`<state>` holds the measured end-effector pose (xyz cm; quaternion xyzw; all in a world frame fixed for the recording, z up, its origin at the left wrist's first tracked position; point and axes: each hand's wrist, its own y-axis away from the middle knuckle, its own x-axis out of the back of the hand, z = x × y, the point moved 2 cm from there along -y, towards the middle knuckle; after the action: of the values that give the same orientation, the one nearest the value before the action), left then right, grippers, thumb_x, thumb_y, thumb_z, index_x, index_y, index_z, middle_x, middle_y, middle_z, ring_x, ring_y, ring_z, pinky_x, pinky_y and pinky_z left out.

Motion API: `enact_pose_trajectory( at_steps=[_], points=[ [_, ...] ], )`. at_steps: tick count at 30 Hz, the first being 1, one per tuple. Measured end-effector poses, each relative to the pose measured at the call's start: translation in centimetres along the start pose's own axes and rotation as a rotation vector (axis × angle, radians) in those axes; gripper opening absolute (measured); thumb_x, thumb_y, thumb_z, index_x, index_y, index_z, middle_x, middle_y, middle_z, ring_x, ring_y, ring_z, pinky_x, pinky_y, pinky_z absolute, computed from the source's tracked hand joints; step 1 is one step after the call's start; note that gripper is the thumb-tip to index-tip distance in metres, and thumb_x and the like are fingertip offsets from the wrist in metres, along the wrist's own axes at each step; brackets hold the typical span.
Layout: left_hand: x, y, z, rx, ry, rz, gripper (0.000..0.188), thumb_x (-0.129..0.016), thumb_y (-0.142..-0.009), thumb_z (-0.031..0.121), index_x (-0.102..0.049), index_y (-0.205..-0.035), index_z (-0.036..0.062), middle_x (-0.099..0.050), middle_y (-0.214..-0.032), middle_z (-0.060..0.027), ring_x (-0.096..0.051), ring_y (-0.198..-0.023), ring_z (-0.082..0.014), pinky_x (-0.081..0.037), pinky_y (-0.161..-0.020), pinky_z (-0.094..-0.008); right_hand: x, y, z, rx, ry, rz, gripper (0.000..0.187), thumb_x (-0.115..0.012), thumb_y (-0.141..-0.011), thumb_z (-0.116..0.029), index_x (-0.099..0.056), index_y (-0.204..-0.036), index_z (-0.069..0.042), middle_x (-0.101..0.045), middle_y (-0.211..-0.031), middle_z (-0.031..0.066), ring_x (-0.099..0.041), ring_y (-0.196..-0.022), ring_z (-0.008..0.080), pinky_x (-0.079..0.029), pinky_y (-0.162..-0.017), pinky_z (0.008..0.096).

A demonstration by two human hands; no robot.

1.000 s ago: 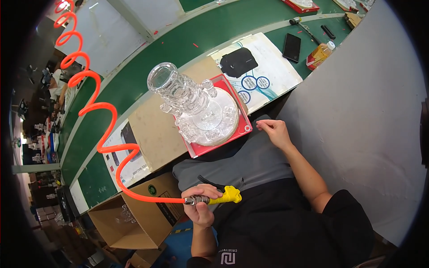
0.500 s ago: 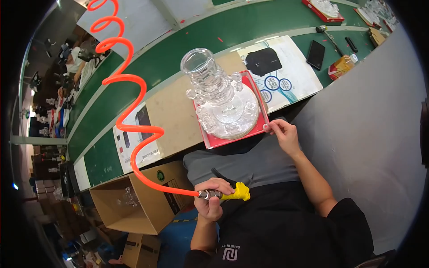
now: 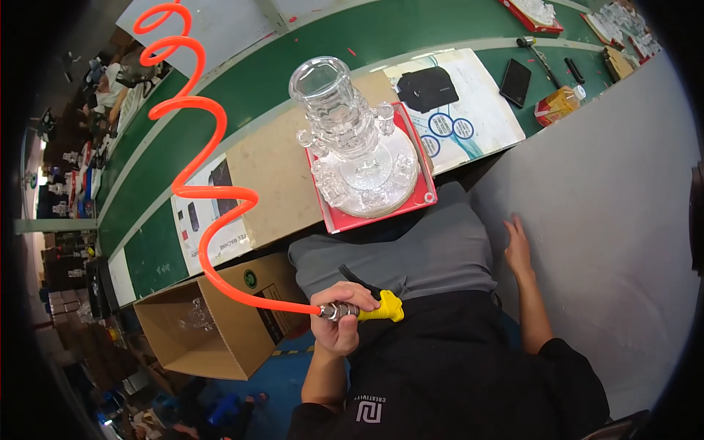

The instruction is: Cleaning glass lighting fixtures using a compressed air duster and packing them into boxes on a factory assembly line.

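Note:
My left hand (image 3: 337, 315) is wrapped round a yellow air blow gun (image 3: 385, 306), by the metal coupling that joins it to an orange coiled hose (image 3: 213, 192). My right hand (image 3: 519, 249) hangs beside my thigh, close to a smooth grey panel (image 3: 587, 191). Its fingers are stretched out and nothing is in them. In front of me a clear plastic piece (image 3: 345, 121), with a wide tube on top, stands on a round base. Under it is a shallow red tray (image 3: 348, 220) at the table edge. A small clear ring (image 3: 430, 197) lies at the tray's near right corner.
Flattened cardboard (image 3: 271, 180) covers part of the green table (image 3: 257, 95). A phone (image 3: 515, 82), a hammer (image 3: 541, 62) and a drink bottle (image 3: 559, 105) lie at the back right. An open carton (image 3: 220, 323) with clear parts stands at lower left.
My right hand has left the tray's corner and the small ring, moving right and down toward the grey panel. The left hand still holds the blow gun. The whole view has shifted slightly.

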<state>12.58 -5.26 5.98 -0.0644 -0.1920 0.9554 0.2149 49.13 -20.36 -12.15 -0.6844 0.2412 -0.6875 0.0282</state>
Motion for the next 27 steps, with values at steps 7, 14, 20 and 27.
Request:
enact_pose_trajectory(
  at_steps=[7,14,20,27],
  points=[
    [0.2,-0.3,0.1,-0.041,-0.032,0.011,0.048,-0.050,-0.100,0.037,-0.034,-0.125,0.0003,-0.062,-0.078,-0.0135,-0.061,-0.063,-0.0220,-0.051,-0.065,-0.0359,1.0,-1.5,-1.2,-0.734,-0.676,-0.491,0.033,-0.067,-0.081,0.002,-0.064,-0.113,-0.005,-0.058,-0.128,0.0205,-0.062,-0.107,0.0362,-0.051,-0.085,0.0362],
    [0.5,-0.6,1.1,-0.057,-0.098,0.041,0.056,-0.054,-0.099,0.034,-0.026,-0.134,0.0020,-0.063,-0.097,-0.0227,-0.065,-0.068,-0.0236,-0.053,-0.065,-0.0314,7.2,-9.2,-7.8,-0.004,-0.519,0.178,0.022,-0.065,-0.087,0.001,-0.066,-0.108,-0.004,-0.070,-0.096,0.0131,-0.068,-0.075,0.0249,-0.054,-0.073,0.0321],
    [0.9,-1.3,2.7,-0.091,-0.156,0.045,0.056,-0.050,-0.099,0.042,-0.027,-0.132,0.0029,-0.063,-0.101,-0.0253,-0.067,-0.069,-0.0242,-0.054,-0.065,-0.0309,10.4,-11.4,-13.8,0.080,-1.113,-0.065,0.024,-0.067,-0.088,-0.008,-0.064,-0.109,0.001,-0.068,-0.102,0.0142,-0.067,-0.094,0.0241,-0.052,-0.087,0.0346],
    [-3.3,-6.2,3.1,-0.059,0.066,-0.139,0.038,-0.067,-0.089,0.014,-0.048,-0.118,-0.0014,-0.063,-0.118,-0.0244,-0.067,-0.096,-0.0277,-0.053,-0.085,-0.0371,11.7,-12.4,-20.9,0.574,-1.745,-0.690,0.102,-0.088,-0.069,-0.023,-0.025,-0.146,-0.003,-0.039,-0.146,0.0149,-0.039,-0.136,0.0253,-0.031,-0.112,0.0382]
  ],
)
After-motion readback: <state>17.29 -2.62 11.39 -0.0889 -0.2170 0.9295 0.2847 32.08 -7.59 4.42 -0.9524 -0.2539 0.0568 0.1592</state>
